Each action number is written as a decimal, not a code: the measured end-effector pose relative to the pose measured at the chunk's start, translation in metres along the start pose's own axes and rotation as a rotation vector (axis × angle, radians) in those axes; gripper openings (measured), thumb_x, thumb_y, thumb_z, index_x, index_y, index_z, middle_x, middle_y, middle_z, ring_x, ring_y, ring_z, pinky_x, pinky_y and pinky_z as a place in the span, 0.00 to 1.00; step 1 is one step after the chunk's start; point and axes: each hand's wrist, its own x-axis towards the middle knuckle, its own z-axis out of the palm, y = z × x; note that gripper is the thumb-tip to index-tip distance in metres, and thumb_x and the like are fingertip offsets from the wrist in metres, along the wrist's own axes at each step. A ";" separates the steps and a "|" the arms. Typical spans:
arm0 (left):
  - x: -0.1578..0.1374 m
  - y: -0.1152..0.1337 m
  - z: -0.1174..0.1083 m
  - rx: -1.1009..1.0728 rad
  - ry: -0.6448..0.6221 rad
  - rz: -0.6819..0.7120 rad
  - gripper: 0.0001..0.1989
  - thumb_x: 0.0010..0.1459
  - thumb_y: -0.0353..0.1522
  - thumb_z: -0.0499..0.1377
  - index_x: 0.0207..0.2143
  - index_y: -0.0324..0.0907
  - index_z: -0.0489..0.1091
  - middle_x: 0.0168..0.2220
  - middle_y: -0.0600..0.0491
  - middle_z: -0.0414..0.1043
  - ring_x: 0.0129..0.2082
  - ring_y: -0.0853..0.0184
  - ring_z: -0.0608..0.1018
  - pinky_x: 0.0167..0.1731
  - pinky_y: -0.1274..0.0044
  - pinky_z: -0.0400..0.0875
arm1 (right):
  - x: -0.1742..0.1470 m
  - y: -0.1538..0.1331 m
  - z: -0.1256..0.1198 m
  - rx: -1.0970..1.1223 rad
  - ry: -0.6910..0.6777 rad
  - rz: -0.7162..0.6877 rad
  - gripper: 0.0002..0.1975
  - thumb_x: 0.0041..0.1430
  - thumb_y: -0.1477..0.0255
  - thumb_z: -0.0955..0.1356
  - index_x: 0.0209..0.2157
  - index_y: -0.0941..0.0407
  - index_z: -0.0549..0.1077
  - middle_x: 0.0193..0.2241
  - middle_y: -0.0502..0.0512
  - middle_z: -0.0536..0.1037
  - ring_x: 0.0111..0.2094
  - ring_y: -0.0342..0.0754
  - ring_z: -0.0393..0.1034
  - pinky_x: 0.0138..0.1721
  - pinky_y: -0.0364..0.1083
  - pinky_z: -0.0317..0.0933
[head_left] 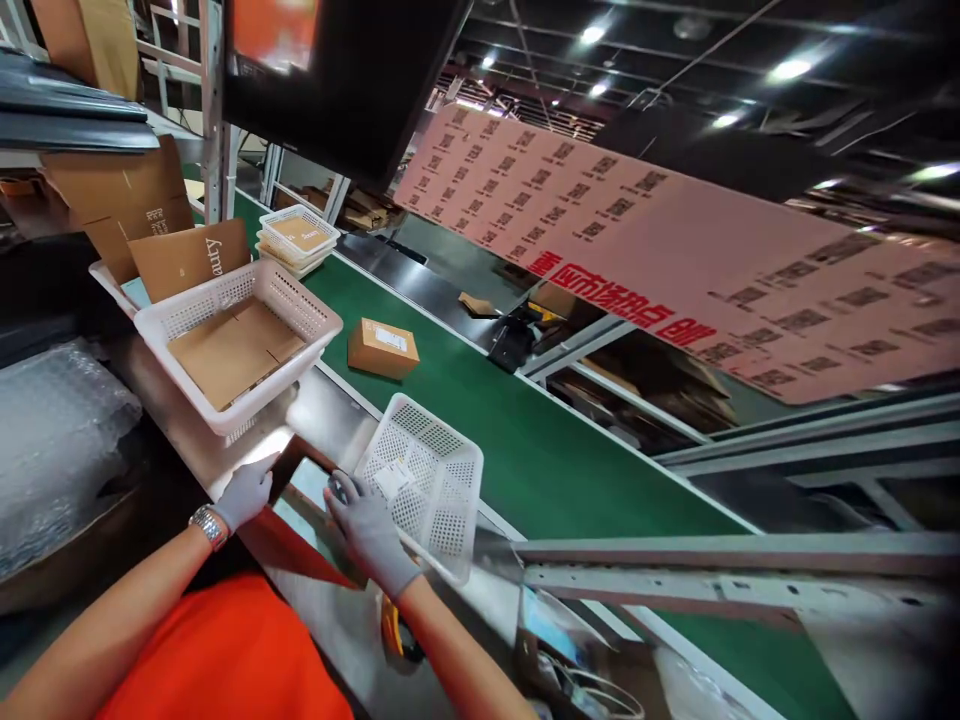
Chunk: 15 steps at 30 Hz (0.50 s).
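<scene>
The right hand grips the near rim of an empty white basket resting at the desk edge beside the green conveyor. The left hand pinches a flat carton. Sorting step under way; the next move likely requires steady two-handed placement.

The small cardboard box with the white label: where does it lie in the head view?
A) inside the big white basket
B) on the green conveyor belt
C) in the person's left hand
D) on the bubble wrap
B: the small cardboard box lies alone on the green conveyor belt, apart from the big white basket and beyond both gloved hands, the left hand and the right hand.
</scene>
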 end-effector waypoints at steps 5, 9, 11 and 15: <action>0.007 0.000 -0.007 0.002 -0.011 0.016 0.31 0.78 0.26 0.54 0.78 0.31 0.74 0.69 0.34 0.84 0.69 0.48 0.86 0.73 0.64 0.78 | -0.048 0.021 0.041 0.374 0.356 0.221 0.25 0.76 0.61 0.71 0.70 0.46 0.83 0.79 0.69 0.73 0.82 0.75 0.64 0.78 0.81 0.65; 0.016 -0.006 -0.007 0.033 -0.070 0.057 0.32 0.77 0.26 0.53 0.79 0.33 0.74 0.73 0.36 0.81 0.73 0.48 0.83 0.76 0.63 0.76 | -0.087 0.032 0.076 1.005 0.475 0.689 0.43 0.62 0.39 0.78 0.72 0.45 0.80 0.72 0.67 0.82 0.77 0.72 0.74 0.77 0.75 0.69; 0.020 -0.010 -0.007 0.076 -0.103 0.078 0.33 0.77 0.27 0.54 0.81 0.38 0.72 0.74 0.40 0.80 0.75 0.50 0.82 0.77 0.63 0.75 | -0.088 0.024 0.091 1.277 0.478 0.855 0.48 0.51 0.36 0.82 0.67 0.47 0.83 0.63 0.63 0.88 0.71 0.69 0.79 0.75 0.69 0.73; 0.022 -0.009 -0.013 0.183 -0.158 0.153 0.36 0.74 0.26 0.55 0.82 0.42 0.71 0.75 0.42 0.80 0.75 0.51 0.81 0.79 0.63 0.72 | -0.054 -0.007 0.114 1.489 0.648 0.984 0.47 0.40 0.42 0.87 0.58 0.51 0.86 0.49 0.57 0.90 0.57 0.63 0.85 0.64 0.59 0.80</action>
